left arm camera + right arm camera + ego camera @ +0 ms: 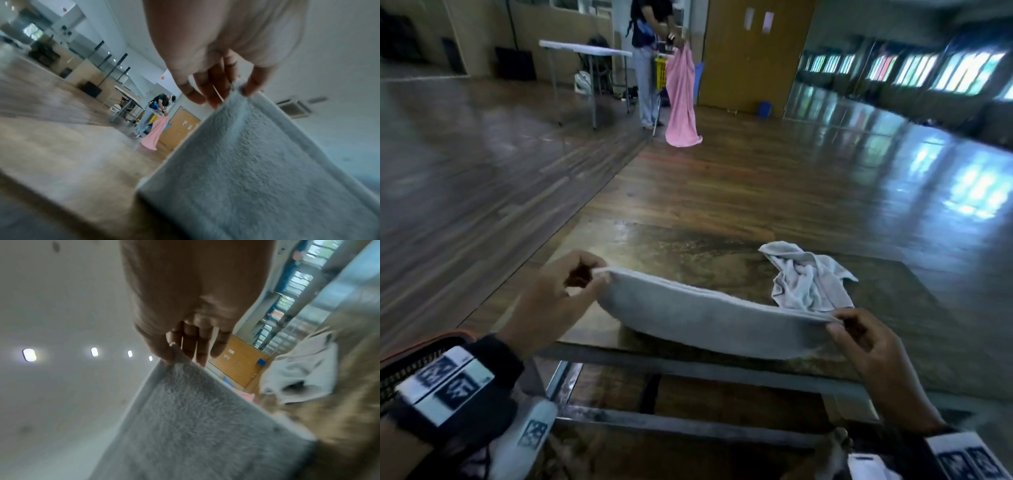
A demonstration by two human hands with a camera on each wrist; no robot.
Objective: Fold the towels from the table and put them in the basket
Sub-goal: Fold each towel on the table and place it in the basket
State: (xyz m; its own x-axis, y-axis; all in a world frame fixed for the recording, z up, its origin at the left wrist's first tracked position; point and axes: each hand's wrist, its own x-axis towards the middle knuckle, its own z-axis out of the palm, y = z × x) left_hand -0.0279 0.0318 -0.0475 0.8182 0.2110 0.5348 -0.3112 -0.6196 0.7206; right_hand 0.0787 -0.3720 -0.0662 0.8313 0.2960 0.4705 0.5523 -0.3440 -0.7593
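A grey towel (pixel 709 318), doubled over, hangs between my two hands with its lower fold resting on the glossy brown table (pixel 688 253). My left hand (pixel 571 284) pinches its upper left corner, and my right hand (pixel 859 335) pinches the upper right corner. The wrist views show the same towel (pixel 257 170) (pixel 185 418) held by thumb and fingers of the left hand (pixel 232 84) and the right hand (pixel 180 350). A second pale towel (pixel 808 277) lies crumpled on the table's right side, also seen as a crumpled towel (pixel 300 374). A dark mesh basket (pixel 410 359) with an orange rim sits at my lower left.
Across the wooden floor another person (pixel 650 51) holds a pink towel (pixel 681 96) beside a white folding table (pixel 585 51) and a yellow basket (pixel 661 73). A wooden door (pixel 753 51) stands behind. The table's metal frame (pixel 688 373) runs along its near edge.
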